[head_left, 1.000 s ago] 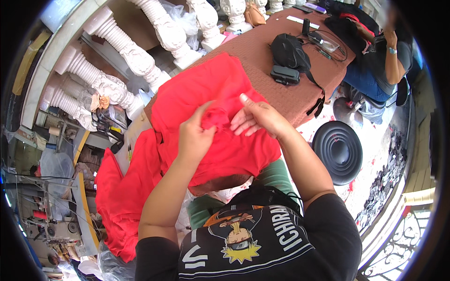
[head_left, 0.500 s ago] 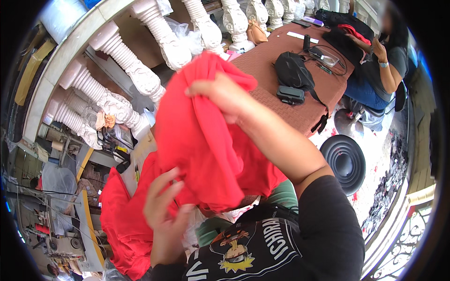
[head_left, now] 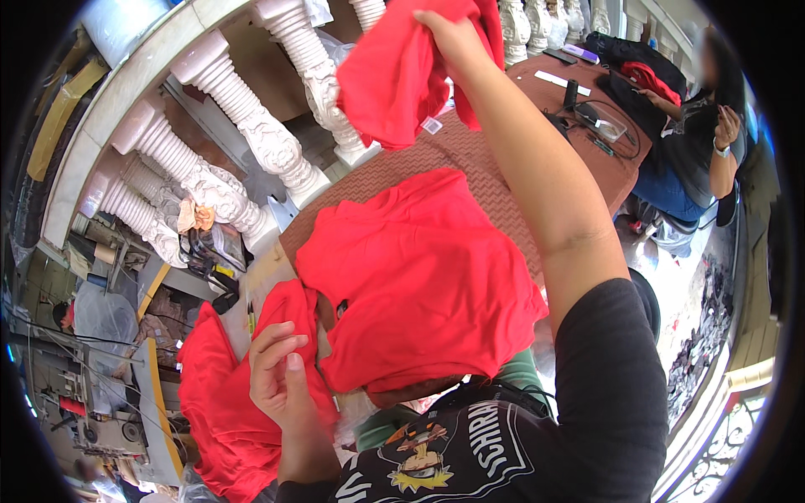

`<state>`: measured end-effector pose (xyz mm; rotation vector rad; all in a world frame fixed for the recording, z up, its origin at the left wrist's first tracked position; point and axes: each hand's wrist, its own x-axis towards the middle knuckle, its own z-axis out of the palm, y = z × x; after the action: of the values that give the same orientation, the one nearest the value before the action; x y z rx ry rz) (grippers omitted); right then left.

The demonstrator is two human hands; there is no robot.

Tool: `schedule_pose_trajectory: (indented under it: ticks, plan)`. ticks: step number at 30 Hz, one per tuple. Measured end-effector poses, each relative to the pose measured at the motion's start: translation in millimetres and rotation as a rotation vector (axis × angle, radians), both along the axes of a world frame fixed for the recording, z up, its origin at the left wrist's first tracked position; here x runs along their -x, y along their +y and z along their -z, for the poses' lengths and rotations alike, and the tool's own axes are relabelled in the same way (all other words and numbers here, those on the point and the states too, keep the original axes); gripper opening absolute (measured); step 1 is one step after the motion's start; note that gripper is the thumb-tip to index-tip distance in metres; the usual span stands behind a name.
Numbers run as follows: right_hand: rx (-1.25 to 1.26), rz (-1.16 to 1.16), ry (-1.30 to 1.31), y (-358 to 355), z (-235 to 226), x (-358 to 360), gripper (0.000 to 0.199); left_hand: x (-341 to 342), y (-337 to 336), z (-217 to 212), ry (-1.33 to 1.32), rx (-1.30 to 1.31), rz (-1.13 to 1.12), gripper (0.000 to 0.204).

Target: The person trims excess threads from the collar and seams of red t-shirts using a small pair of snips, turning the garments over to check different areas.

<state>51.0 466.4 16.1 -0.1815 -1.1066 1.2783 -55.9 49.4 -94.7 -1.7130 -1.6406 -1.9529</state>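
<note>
No real containers in play here, just cloth everywhere. The right hand (head_left: 453,38) is way up at the top centre of the frame, fingers closed on a bunched red cotton garment (head_left: 402,80) that hangs down from the grip, long axis roughly vertical, loose end pointing down toward the brown woven tabletop (head_left: 470,155). A small white tag shows at its lower edge. Below it, a second red garment, spread flat (head_left: 419,281), covers the near end of the tabletop in the middle of the frame, its long side running from lower left to upper right. The left hand (head_left: 281,373) is at lower left, fingers loosely curled and half open, resting against a heap of more red fabric (head_left: 222,411) that sags off the tabletop edge; can't tell if it's actually pinching any of it. White carved stone balusters (head_left: 268,138) run across the upper left. Another person (head_left: 696,138) sits at the far end, upper right. Compared to half a second ago, the right hand has gone higher and the lifted piece has come clear of the cloth underneath, which was one bundled mass then.
</note>
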Motion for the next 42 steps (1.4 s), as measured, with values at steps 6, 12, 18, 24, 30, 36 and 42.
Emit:
schedule_pose_trajectory:
  ticks: [6, 12, 18, 24, 30, 36, 42]
  plan:
    - [0.231, -0.277, -1.217, 15.0, 118.0, -96.6, 0.047, -17.4, 4.6, -0.3, -0.084, 0.027, 0.088, 0.017]
    - [0.170, -0.323, -1.242, -103.6, 150.2, -217.9, 0.038, -45.6, 32.8, 35.0, -0.101, 0.410, 0.264, 0.018]
    - [-0.199, -0.514, -1.592, -156.9, 191.1, -218.1, 0.027, -111.7, 74.2, 80.6, 0.203, 0.749, 0.567, 0.046]
    - [0.076, -0.623, -1.213, -189.7, 158.0, -161.8, 0.027, -143.9, 83.5, 98.3, 0.154, 0.648, 0.334, 0.080]
    - [0.106, -0.464, -1.054, -177.8, 163.2, -181.2, 0.029, -83.9, 98.5, 84.8, -0.678, 0.497, 0.475, 0.032]
    - [-0.110, -0.446, -1.793, -190.8, 172.8, -195.9, 0.035, -51.4, 95.1, 57.0, -0.828, 0.457, 0.444, 0.032]
    - [-0.358, -0.272, -1.767, -208.9, 160.4, -189.6, 0.029, -48.8, 105.0, 40.9, -0.772, 0.391, 0.392, 0.034]
